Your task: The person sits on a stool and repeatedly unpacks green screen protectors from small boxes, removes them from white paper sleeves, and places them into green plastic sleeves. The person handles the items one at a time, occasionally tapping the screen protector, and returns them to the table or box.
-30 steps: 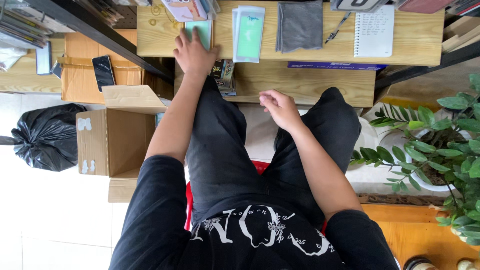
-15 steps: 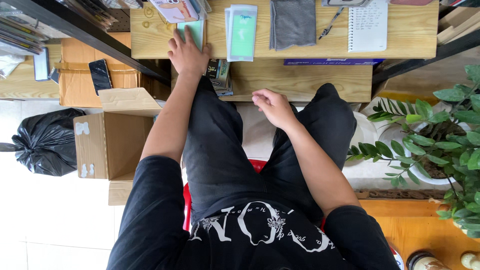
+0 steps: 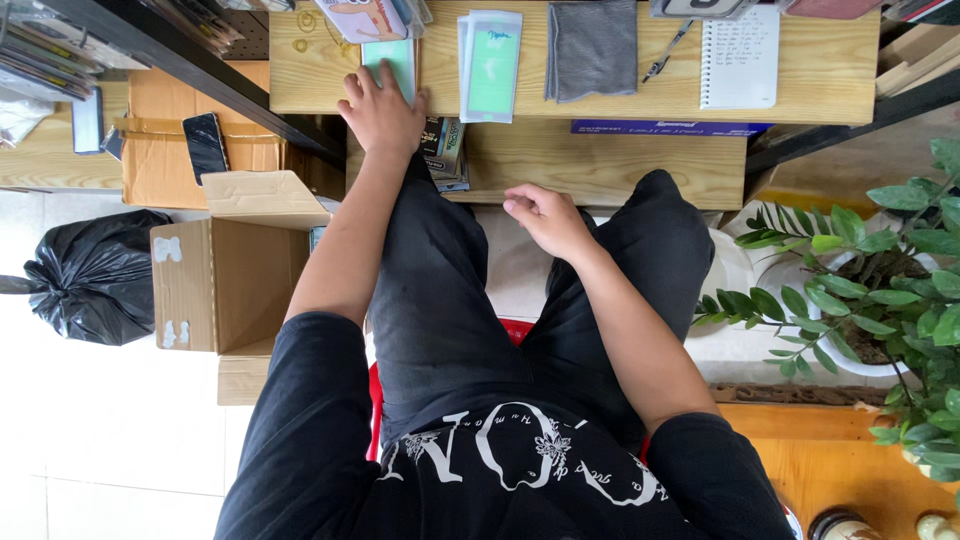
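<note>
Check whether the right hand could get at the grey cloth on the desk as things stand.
Probably yes. The right hand hangs loosely curled and empty over the lap, just below the desk edge. The grey cloth lies flat straight ahead of it, nothing on top, with only bare wood between.

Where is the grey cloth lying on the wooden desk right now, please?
In the head view, the grey cloth lies flat on the wooden desk, between the pale green film packet and the spiral notepad.

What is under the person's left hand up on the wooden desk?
The left hand lies on a pale green flat sheet on the wooden desk. Only the sheet's upper part shows; the hand covers its lower end, so what lies beneath there cannot be seen.
</note>
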